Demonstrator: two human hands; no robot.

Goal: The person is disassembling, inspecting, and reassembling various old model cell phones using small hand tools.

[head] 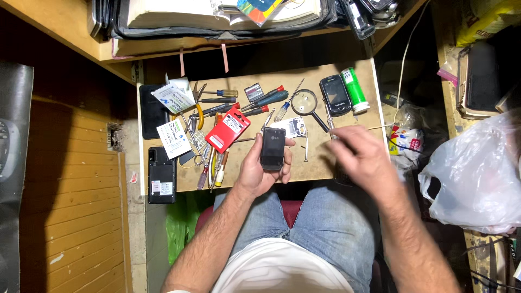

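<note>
right hand (361,157): motion-blurred; whether the fingers pinch anything cannot be told.
black phone (272,148): lower edge and sides hidden by the left hand (260,168).
tabletop (320,163): near edge hidden behind both hands.
open book (217,13): cut off by the top edge.
white plastic bag (477,173): cut off at the right edge.
tool pile (209,157): overlapping tools, too small to tell apart.
</note>
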